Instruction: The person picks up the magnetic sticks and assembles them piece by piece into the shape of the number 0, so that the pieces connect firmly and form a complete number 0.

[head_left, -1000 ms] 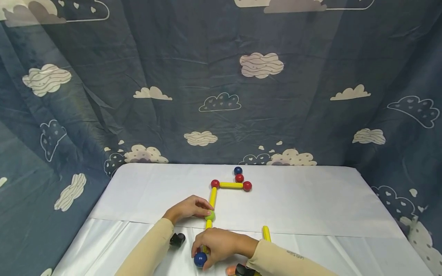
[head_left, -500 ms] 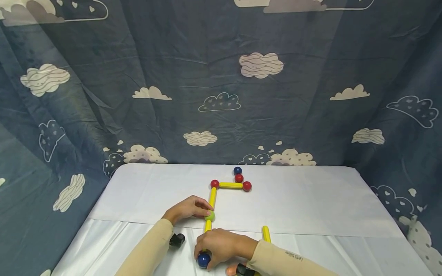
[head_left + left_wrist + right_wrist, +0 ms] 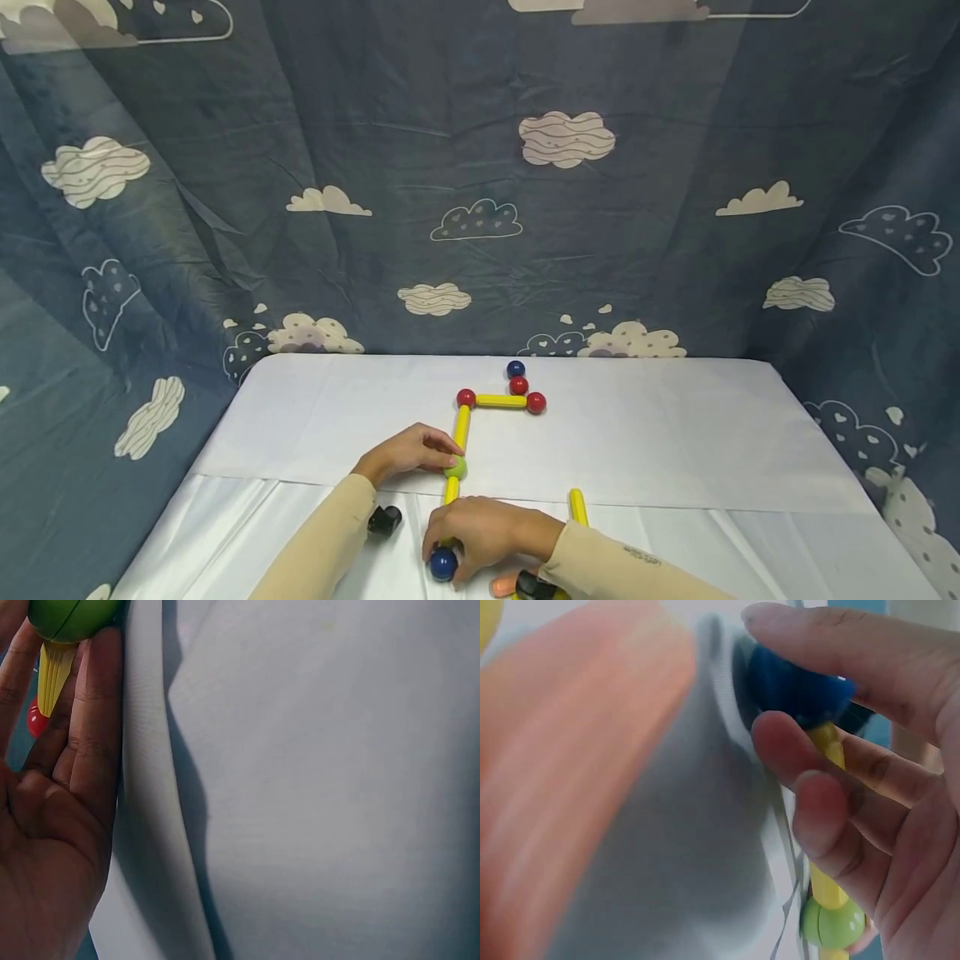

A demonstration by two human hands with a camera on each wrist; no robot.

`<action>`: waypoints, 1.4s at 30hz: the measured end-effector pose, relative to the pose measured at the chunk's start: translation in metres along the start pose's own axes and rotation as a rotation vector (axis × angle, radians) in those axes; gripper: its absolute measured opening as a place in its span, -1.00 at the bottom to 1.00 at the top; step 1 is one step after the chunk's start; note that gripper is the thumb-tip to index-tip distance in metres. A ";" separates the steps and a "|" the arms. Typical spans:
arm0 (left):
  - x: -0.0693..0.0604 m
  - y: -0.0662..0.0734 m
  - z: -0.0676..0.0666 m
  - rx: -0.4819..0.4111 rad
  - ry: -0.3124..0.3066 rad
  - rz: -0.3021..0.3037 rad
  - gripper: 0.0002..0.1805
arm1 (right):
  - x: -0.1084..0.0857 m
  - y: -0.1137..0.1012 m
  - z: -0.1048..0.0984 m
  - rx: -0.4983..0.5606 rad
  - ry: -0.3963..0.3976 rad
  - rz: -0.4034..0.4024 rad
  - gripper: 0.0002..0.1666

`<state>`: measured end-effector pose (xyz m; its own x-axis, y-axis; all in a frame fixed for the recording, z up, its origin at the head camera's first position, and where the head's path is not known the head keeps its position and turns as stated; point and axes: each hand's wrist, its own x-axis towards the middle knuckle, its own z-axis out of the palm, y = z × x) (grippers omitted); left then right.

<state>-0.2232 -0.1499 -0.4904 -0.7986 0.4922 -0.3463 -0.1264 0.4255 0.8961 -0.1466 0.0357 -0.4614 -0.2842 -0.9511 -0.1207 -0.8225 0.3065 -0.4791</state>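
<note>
My left hand (image 3: 411, 452) pinches a green ball (image 3: 455, 468) between thumb and fingers. A yellow rod (image 3: 461, 428) runs from this ball away to a red ball (image 3: 466, 398); a second yellow rod (image 3: 452, 490) runs toward me. At the near end sits a blue ball (image 3: 443, 564), held by my right hand (image 3: 480, 533). The right wrist view shows the blue ball (image 3: 799, 688) between thumb and fingers, against a yellow rod (image 3: 827, 889) that leads to the green ball (image 3: 832, 924). The right hand hides part of that rod from above.
From the far red ball, a yellow rod (image 3: 501, 402) extends right to another red ball (image 3: 536, 403). Behind it lie a red ball (image 3: 518, 386) and a blue ball (image 3: 515, 369). A loose yellow rod (image 3: 578, 507) and an orange rod (image 3: 505, 586) lie by the right forearm.
My right hand and the blue ball have shifted slightly right since a second ago and look still over the last half second. The left hand stays at the green ball.
</note>
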 end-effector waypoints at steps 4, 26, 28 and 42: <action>0.000 0.000 0.002 -0.005 -0.007 0.000 -0.73 | -0.011 0.005 -0.005 0.196 0.084 0.033 -0.54; -0.002 0.000 0.001 0.010 -0.005 0.007 -0.71 | -0.092 0.032 -0.001 0.711 0.064 0.258 -0.76; -0.002 0.001 0.001 0.005 -0.007 0.014 -0.71 | -0.094 0.030 0.002 0.692 0.046 0.265 -0.77; -0.002 0.002 0.002 0.017 0.010 -0.001 -0.70 | -0.093 0.025 0.011 0.592 0.055 0.346 -0.77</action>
<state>-0.2203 -0.1484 -0.4880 -0.8045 0.4839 -0.3443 -0.1173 0.4388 0.8909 -0.1352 0.1314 -0.4713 -0.5196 -0.7940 -0.3157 -0.2768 0.5060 -0.8169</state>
